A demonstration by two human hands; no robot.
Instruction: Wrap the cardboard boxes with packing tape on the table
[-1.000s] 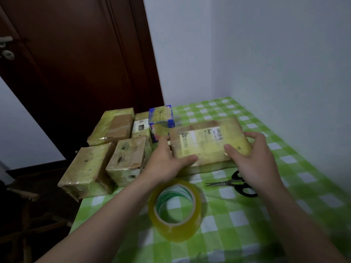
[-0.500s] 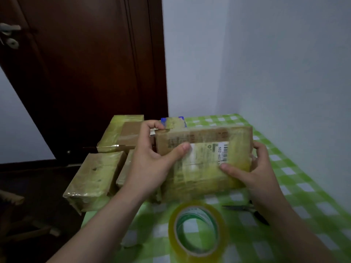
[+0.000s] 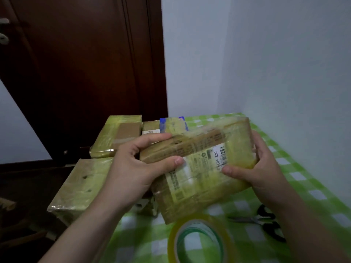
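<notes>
Wrapping looks well advanced, judging by the sheen on every parcel in view. A flat rectangular cardboard box under glossy yellowish tape (image 3: pixel 81 186) sits at the left edge of the green-and-white checked table (image 3: pixel 307 188) and seems to overhang it. A second taped box with a bare brown patch (image 3: pixel 117 135) lies toward the far left corner, and a small taped box with blue edges (image 3: pixel 172 124) stands just beside it.

The broad flat cardboard box with a white barcode label (image 3: pixel 201 171) is raised off the table and tilted, its labelled face turned to the camera. Tape already covers most of it; the brown side face on top looks less covered, so a few passes may be left there.

The yellowish roll of clear packing tape (image 3: pixel 197 218) lies flat near the table's near edge, right under the box's lower corner, with no strip drawn out. Black-handled scissors (image 3: pixel 269 223) lie to its right, untouched.

The left hand (image 3: pixel 133 168) grips the box's left end, thumb pressed on the labelled face and fingers curled over the top edge. The right hand (image 3: pixel 266 168) holds the right end, thumb on the label's lower corner, fingers wrapped behind the far side.
</notes>
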